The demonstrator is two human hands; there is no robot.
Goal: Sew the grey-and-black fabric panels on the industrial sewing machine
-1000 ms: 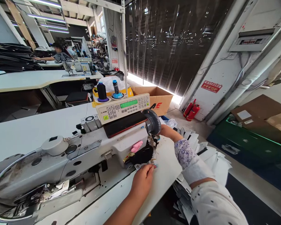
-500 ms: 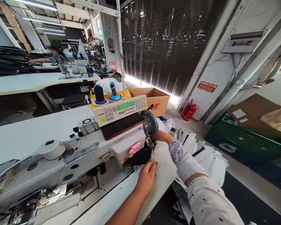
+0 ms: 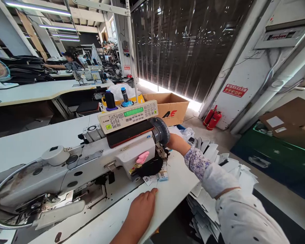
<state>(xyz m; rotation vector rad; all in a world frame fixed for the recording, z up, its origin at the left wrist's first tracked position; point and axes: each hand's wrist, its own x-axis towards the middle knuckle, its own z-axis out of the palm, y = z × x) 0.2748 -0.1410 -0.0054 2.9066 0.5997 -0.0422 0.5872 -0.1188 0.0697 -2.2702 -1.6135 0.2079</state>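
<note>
My left hand (image 3: pixel 143 206) is over the white tabletop in front of the sewing machine (image 3: pixel 127 152). Its fingers are closed, their tips pressed together; what they pinch, if anything, is too fine to make out. Just beyond the fingertips lie small printed labels (image 3: pixel 163 175) beside a black fuzzy bundle (image 3: pixel 152 167) at the machine's end. A pink clip-like piece (image 3: pixel 142 157) sits above the bundle. My right hand (image 3: pixel 177 143) reaches to the far side of the dark handwheel (image 3: pixel 162 131), at or against it, with its fingers hidden.
A control panel (image 3: pixel 129 117) tops the machine, with thread cones (image 3: pixel 109 99) behind it. Stacked white and grey pieces (image 3: pixel 226 169) stand right of the table. Beyond are a cardboard box (image 3: pixel 178 112), fire extinguishers (image 3: pixel 212 118) and a green bin (image 3: pixel 266 156). Another person (image 3: pixel 71 62) sits far left.
My left hand has drawn back toward me and left from beside the black bundle, uncovering the labels. My right hand stays by the handwheel. The view has shifted slightly left.
</note>
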